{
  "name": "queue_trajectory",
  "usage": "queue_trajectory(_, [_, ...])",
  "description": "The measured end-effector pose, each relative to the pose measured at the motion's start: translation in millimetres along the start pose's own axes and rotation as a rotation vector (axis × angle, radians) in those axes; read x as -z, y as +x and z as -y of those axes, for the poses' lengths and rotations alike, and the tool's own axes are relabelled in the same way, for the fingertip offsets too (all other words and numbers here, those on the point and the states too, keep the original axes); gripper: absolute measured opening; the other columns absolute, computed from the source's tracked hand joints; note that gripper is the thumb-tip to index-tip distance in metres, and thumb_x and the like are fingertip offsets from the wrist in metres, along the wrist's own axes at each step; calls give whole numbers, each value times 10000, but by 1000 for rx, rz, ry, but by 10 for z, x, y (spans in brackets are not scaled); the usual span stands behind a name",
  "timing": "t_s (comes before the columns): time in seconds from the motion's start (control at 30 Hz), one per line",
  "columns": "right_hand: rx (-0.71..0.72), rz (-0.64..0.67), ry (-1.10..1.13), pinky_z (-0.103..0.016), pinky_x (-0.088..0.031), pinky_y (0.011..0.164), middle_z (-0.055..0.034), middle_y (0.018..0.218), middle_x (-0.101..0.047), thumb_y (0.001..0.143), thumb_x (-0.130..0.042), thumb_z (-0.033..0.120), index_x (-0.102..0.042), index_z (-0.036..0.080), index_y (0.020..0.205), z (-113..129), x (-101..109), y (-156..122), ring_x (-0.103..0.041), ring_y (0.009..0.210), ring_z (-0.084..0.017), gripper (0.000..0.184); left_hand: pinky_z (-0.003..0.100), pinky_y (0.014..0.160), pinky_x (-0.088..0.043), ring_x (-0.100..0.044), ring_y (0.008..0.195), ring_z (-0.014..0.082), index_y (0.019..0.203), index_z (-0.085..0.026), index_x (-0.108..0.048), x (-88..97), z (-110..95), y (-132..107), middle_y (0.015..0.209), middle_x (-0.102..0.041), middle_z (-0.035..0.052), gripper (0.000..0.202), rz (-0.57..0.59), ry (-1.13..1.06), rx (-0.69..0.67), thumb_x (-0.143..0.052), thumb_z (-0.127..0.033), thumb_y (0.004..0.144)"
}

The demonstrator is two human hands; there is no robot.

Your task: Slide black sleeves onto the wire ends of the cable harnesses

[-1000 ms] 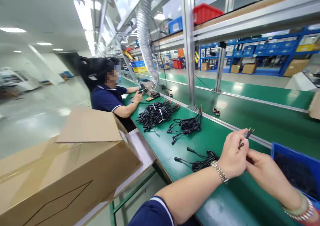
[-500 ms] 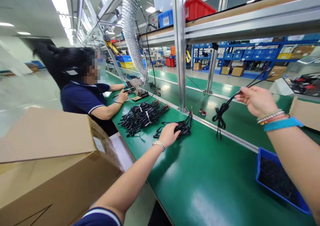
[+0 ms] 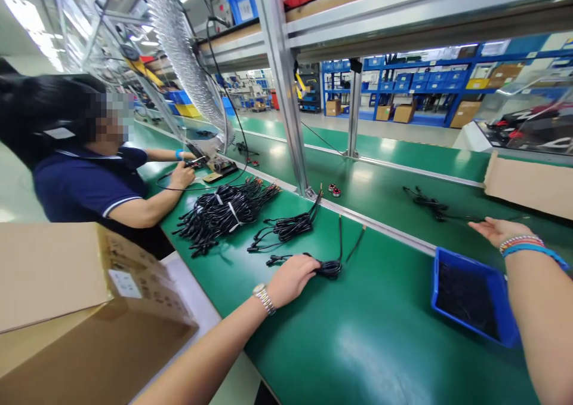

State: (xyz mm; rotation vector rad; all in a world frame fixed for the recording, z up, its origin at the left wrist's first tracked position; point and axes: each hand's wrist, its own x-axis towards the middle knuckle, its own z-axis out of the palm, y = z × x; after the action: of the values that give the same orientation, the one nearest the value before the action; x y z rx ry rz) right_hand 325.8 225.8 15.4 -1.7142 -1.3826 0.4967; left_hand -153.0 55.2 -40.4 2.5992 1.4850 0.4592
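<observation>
My left hand (image 3: 293,281) is closed over a coiled black cable (image 3: 330,269) on the green bench; its bare-tipped end points away toward the metal rail. Just beyond it lies a small pile of folded black cables (image 3: 289,229). Farther left is a big heap of black cables (image 3: 224,211) bound with white ties. My right hand (image 3: 504,232) is low over the far side of the bench, fingers stretched out. Another black cable (image 3: 430,205) lies there, its thin tail running to the fingers and behind them.
A blue tray (image 3: 436,291) of small black parts stands near my right forearm. On my left is an open cardboard box (image 3: 54,273). A co-worker (image 3: 89,178) works at a small fixture (image 3: 219,165). A metal post (image 3: 282,88) rises from the bench.
My right hand has come down, and the cable that hung from it now lies on the bench. My left hand has moved nearer, with a coiled cable apart from the small pile.
</observation>
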Motion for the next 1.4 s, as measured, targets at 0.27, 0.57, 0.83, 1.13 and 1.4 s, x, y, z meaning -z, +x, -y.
queue_trajectory(0.27, [-166,281,24,-261,-491,539,-127,679,-633,706,-590,213,-608,90,669,202,178,-483,-592,548,-129,130,361,775,-436,-560,859,216,1049,-191,-523,69,-113,-371,943,-621,69,264,95,-3,71,-474,-284,807])
queue_trajectory(0.57, [476,701,-742,-217,-452,671,-31,752,-676,755,-480,203,-685,178,720,417,281,-1510,-610,705,-146,210,324,793,-424,-552,887,196,1008,-202,-554,185,-335,-358,971,-618,59,249,92,-9,-71,-407,-327,851])
queue_trajectory(0.83, [519,662,-962,-292,-439,721,-130,912,-644,717,-501,129,-680,149,822,321,49,-1711,-597,879,-237,208,328,792,-416,-547,885,206,995,-196,-587,251,-717,-292,942,-624,60,322,187,-82,0,-425,-420,830])
queue_trajectory(1.13, [572,637,-948,-298,-440,695,-156,843,-632,732,-442,91,-659,108,705,343,-40,-1742,-595,828,-232,219,393,817,-403,-563,927,269,836,-132,-605,-380,-1347,789,946,-599,149,124,101,-285,267,-529,-189,756])
queue_trajectory(1.4, [473,495,-613,-231,-442,689,-63,820,-642,801,-420,258,-646,124,832,358,175,-1713,-581,726,-133,264,246,583,-470,-609,608,116,970,-147,-489,-308,-1414,716,734,-635,50,171,133,-726,315,-377,-190,848])
